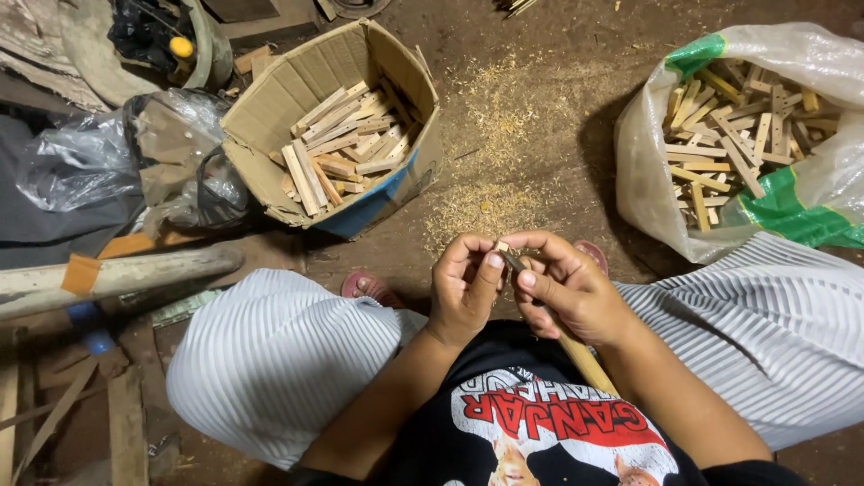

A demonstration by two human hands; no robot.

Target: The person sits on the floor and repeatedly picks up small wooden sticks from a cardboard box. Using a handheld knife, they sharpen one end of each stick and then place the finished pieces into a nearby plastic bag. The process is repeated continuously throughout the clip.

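1. A dirt floor (531,108) is showing below the seated person, scattered with pale wood shavings (490,198) just ahead of the knees.
2. The left hand (463,288) is curling shut around a small wooden piece (501,246), pinching it at the fingertips so that only its pale end is showing.
3. The right hand (567,288) is closing round a knife (576,346) with a light wooden handle, thumb pressing near the dark blade, which is touching the small piece.
4. An open cardboard box (270,99) is sitting to the left, holding cut wooden sticks; a white plastic sack (643,171) to the right is holding more (rougher and more jumbled, it seems).
5. Judging from the grip, the whittling of this one piece is looking to be in hand, the blade working at its tip.
6. The next stroke is likely calling for a short, controlled push, with the left thumb staying clear of the edge.
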